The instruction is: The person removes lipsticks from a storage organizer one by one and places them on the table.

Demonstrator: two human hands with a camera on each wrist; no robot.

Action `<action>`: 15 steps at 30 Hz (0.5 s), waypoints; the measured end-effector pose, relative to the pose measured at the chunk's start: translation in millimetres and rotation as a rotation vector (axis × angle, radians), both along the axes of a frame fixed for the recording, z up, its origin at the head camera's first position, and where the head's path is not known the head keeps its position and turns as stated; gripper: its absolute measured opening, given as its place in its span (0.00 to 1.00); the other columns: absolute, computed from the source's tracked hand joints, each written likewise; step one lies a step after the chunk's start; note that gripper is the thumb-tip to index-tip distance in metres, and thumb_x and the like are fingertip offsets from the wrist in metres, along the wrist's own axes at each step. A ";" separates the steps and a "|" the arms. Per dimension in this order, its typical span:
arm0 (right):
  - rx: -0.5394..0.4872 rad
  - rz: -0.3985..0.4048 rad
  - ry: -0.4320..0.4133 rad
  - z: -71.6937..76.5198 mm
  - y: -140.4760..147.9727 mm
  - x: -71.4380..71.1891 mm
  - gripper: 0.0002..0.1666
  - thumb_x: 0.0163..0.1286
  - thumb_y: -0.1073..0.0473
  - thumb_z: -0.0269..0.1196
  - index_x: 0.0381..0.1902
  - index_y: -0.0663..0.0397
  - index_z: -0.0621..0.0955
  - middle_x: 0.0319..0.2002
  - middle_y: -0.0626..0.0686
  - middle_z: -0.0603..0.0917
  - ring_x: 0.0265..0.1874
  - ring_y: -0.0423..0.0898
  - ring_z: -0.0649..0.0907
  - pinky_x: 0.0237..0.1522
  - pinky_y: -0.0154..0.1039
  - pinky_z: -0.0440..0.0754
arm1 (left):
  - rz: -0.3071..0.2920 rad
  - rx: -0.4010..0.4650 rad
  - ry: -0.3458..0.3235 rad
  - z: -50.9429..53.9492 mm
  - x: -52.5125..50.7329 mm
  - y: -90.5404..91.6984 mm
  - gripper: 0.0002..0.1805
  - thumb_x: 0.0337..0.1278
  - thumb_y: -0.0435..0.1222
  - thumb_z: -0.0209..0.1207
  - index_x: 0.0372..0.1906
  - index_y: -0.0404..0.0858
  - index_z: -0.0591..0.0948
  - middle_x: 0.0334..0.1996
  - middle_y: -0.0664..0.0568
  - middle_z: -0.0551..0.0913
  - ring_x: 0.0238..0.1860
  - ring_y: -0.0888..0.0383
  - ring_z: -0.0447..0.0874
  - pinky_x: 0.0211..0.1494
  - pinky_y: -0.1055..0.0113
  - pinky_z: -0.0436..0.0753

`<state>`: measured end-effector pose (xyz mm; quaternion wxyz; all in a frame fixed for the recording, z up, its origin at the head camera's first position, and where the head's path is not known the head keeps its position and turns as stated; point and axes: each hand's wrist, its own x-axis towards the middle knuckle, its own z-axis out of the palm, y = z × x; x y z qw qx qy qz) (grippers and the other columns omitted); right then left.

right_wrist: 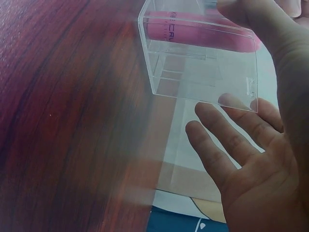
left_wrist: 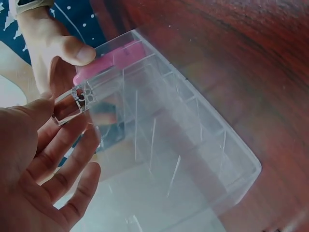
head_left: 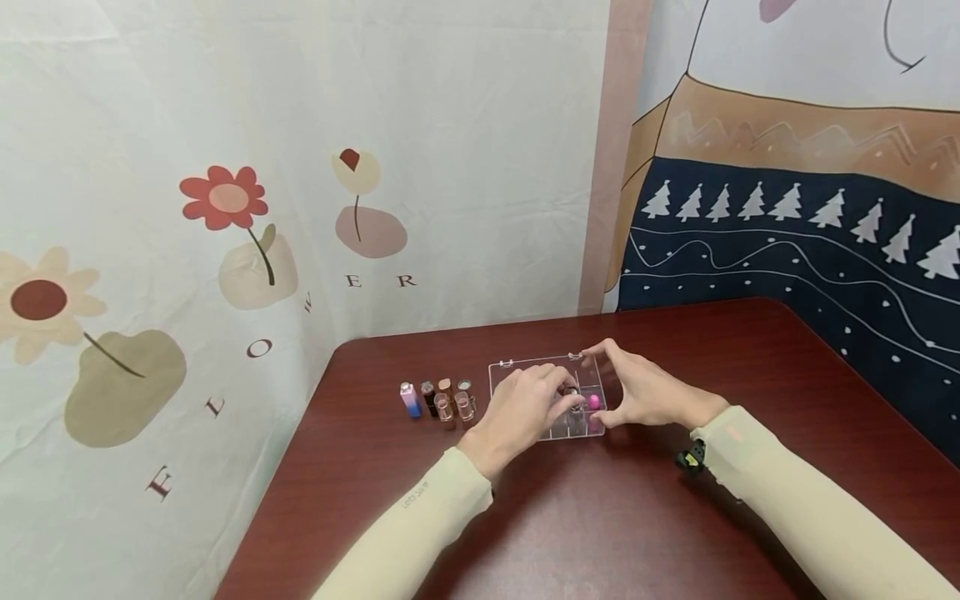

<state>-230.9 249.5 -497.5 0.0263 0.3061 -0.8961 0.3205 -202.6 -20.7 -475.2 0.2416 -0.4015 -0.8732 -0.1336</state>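
My left hand (head_left: 521, 404) is over the clear divided box (head_left: 546, 361), thumb and fingers pinching a small clear block-shaped container (left_wrist: 69, 107) with a dark patterned end. In the left wrist view it is at the box's compartment wall; whether it stands inside cannot be told. My right hand (head_left: 647, 390) grips the box's right end, thumb at the near corner and fingers at the far one. Lying in the end compartment next to the right thumb is a pink tube (right_wrist: 203, 31) with dark lettering.
Left of the box stand a pink-and-blue miniature carton (head_left: 410, 400), a dark little bottle (head_left: 429, 398), a brown-topped one (head_left: 445, 386) and two tiny clear mugs (head_left: 444, 408). Behind the reddish-brown table (head_left: 585, 517) hangs a printed cloth (head_left: 480, 208).
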 end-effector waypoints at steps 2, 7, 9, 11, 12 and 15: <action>0.001 0.001 0.001 -0.2 -0.1 -0.6 0.59 0.58 0.51 0.90 0.79 0.49 0.68 0.69 0.55 0.88 0.65 0.53 0.91 0.71 0.63 0.90 | -0.002 0.006 0.015 2.4 0.7 -2.3 0.12 0.80 0.49 0.74 0.52 0.45 0.92 0.45 0.56 0.97 0.42 0.59 0.99 0.52 0.63 0.95; -0.005 0.003 -0.002 -0.1 -0.6 -0.7 0.59 0.57 0.52 0.90 0.78 0.49 0.69 0.69 0.55 0.89 0.65 0.52 0.92 0.71 0.62 0.91 | -0.003 0.015 0.042 5.4 2.2 -7.3 0.13 0.78 0.49 0.75 0.52 0.45 0.91 0.44 0.56 0.96 0.41 0.59 0.97 0.52 0.63 0.95; -0.008 0.005 -0.001 0.0 -0.8 -0.7 0.58 0.57 0.52 0.90 0.78 0.49 0.69 0.69 0.55 0.89 0.65 0.52 0.92 0.71 0.62 0.91 | -0.006 0.021 0.048 6.7 2.9 -9.0 0.13 0.78 0.49 0.75 0.52 0.45 0.91 0.44 0.56 0.96 0.42 0.59 0.97 0.52 0.63 0.95; -0.009 0.006 0.001 -0.1 -0.8 -0.6 0.58 0.57 0.52 0.90 0.78 0.49 0.69 0.69 0.55 0.89 0.64 0.52 0.92 0.70 0.62 0.91 | -0.008 0.024 0.057 8.0 3.7 -10.8 0.12 0.78 0.48 0.75 0.52 0.45 0.91 0.45 0.57 0.96 0.42 0.59 0.97 0.52 0.62 0.95; -0.011 0.008 0.002 -0.1 -0.7 -0.6 0.58 0.57 0.52 0.90 0.78 0.49 0.69 0.69 0.55 0.89 0.64 0.52 0.92 0.70 0.62 0.91 | -0.011 0.026 0.064 8.7 4.3 -11.6 0.12 0.79 0.48 0.75 0.52 0.45 0.91 0.45 0.57 0.96 0.42 0.59 0.97 0.52 0.62 0.95; -0.012 0.012 0.005 -0.6 -0.6 -0.7 0.58 0.58 0.52 0.89 0.78 0.50 0.69 0.69 0.56 0.89 0.65 0.52 0.92 0.70 0.62 0.90 | -0.022 0.033 0.091 11.4 6.4 -14.5 0.11 0.78 0.46 0.76 0.52 0.45 0.91 0.45 0.57 0.96 0.42 0.59 0.97 0.50 0.63 0.95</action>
